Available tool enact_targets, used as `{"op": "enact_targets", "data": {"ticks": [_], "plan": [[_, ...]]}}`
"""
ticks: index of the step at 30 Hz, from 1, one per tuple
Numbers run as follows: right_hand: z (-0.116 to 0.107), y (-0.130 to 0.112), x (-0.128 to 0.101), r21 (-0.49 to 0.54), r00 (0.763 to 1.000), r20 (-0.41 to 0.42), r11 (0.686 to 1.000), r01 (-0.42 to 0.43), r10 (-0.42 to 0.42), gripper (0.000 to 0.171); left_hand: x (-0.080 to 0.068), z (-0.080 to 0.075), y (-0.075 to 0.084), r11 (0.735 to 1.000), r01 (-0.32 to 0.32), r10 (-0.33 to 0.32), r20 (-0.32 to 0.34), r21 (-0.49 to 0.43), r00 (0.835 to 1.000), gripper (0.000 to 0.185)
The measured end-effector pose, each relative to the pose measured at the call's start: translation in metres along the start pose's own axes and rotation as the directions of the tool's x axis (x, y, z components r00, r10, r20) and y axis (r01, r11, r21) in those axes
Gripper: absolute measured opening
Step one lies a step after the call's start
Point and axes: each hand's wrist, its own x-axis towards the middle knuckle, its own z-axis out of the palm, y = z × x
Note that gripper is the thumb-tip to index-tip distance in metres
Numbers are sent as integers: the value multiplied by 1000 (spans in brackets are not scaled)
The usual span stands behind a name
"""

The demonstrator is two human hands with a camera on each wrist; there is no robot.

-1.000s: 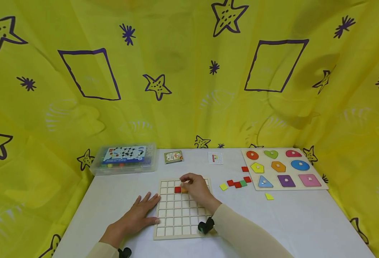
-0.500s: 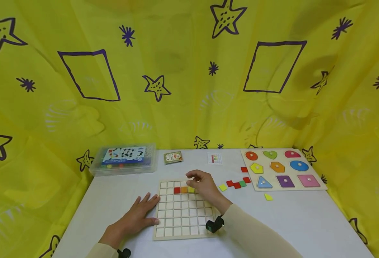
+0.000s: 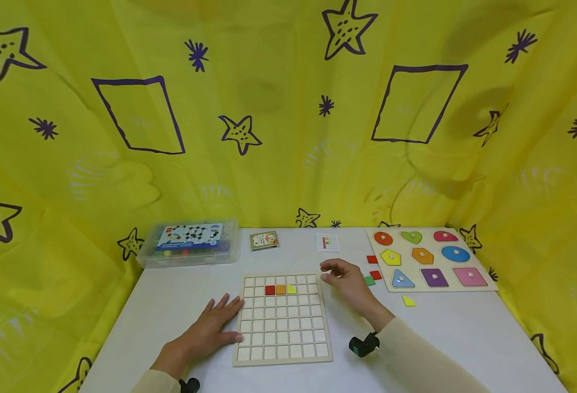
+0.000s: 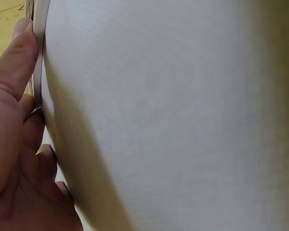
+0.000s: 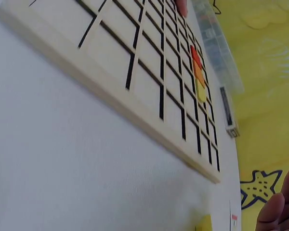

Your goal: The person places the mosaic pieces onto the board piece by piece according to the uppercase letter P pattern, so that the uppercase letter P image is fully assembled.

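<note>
The wooden grid board (image 3: 282,318) lies flat on the white table (image 3: 465,333) right in front of you, with your left hand (image 3: 209,326) spread flat on the table beside it, fingers straight and their tips touching the board's left edge; the left wrist view shows the thumb (image 4: 17,57) pressed along that edge. In the board's second row from the far side, three tiles sit side by side in adjoining cells: a red tile (image 3: 270,290), an orange tile (image 3: 280,289) and a yellow tile (image 3: 291,289), which the right wrist view shows as a short run of colour (image 5: 197,72). Your right hand (image 3: 348,281) hovers just past the board's far right corner, fingers loosely curled and holding nothing, above the loose pieces lying there. Beside that hand you can see a green tile (image 3: 369,280) and two red squares (image 3: 375,274), with a yellow triangular piece (image 3: 408,301) a little nearer to you on the bare table. Farther right lies the shape puzzle board (image 3: 430,258), its coloured knobbed shapes all seated in it. Toward the far edge of the table, a small pattern card (image 3: 327,242) sits behind your right hand, a small card box (image 3: 263,239) lies left of it, and a clear plastic case (image 3: 188,242) with a printed lid stands at the far left. Behind it all hangs the yellow cloth (image 3: 278,136) with stars.
</note>
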Motion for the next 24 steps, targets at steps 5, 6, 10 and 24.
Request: {"op": "enact_targets", "data": {"ticks": [5, 6, 10, 24], "plan": [[-30, 6, -4, -22, 999, -21, 999, -26, 25, 31, 1, -1, 0, 1000, 1, -1, 1, -7, 1000, 88], [-36, 8, -5, -31, 999, -23, 999, -32, 31, 32, 1, -1, 0, 1000, 5, -5, 2, -10, 1000, 88], [-55, 17, -5, -73, 998, -33, 995, -64, 62, 34, 1, 0, 0, 1000, 14, -14, 4, -13, 1000, 89], [-77, 48, -15, -278, 994, -43, 955, -108, 100, 32, 1, 0, 0, 1000, 17, -17, 7, -12, 1000, 89]]}}
